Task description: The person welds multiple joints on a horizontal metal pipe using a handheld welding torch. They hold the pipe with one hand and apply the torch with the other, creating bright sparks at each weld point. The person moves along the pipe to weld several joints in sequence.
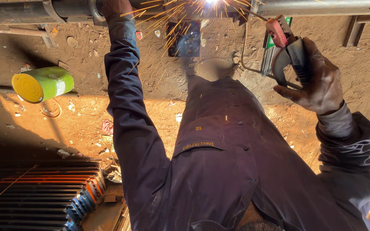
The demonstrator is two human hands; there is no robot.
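Your right hand (320,81), arm bent up, grips the welding clamp (288,49), its rod reaching the sparks (180,13). Your left arm stretches straight, left hand (115,7) closed on the pipe (61,8) beside them.

Red-jawed electrode holder (288,49) w/ dark grip stood tilted; its rod tip sparked on grey metal pipe (322,6).

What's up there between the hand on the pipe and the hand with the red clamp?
Head view: bright welding sparks spray between left hand and right hand.
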